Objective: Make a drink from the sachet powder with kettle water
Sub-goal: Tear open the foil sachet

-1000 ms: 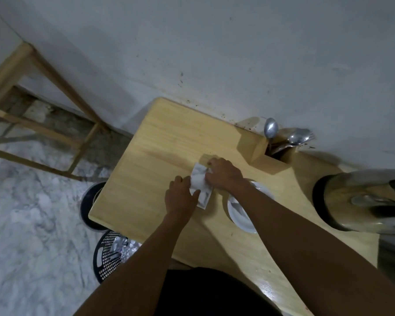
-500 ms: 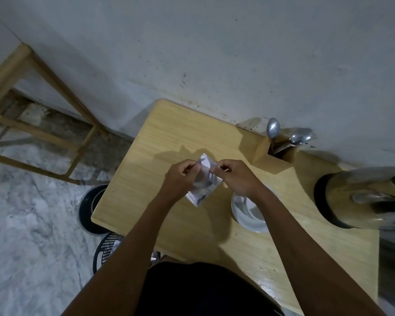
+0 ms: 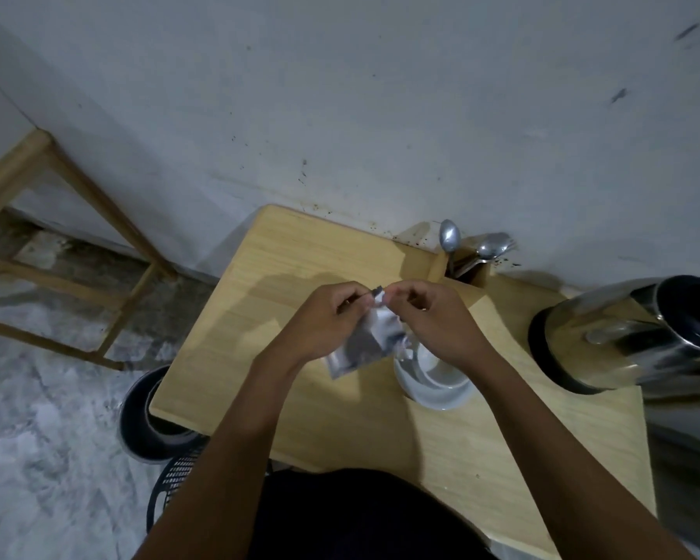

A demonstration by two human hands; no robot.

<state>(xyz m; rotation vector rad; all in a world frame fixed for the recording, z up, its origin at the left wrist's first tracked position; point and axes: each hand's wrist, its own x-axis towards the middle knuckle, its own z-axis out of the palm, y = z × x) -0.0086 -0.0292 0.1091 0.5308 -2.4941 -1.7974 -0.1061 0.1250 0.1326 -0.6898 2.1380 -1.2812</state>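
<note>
Head view: left hand [image 3: 324,321] and right hand [image 3: 433,317] pinching sachet [image 3: 366,341] top.

My left hand [image 3: 327,322] & right hand [image 3: 435,317] pinch the top edge of the silver sachet [image 3: 366,341], held up off the wood surface [image 3: 300,260]. White cup [image 3: 437,367] on saucer [image 3: 441,394] just below my right wrist. Steel kettle [image 3: 639,337] far right, spoons [image 3: 473,246] in holder by wall
</note>
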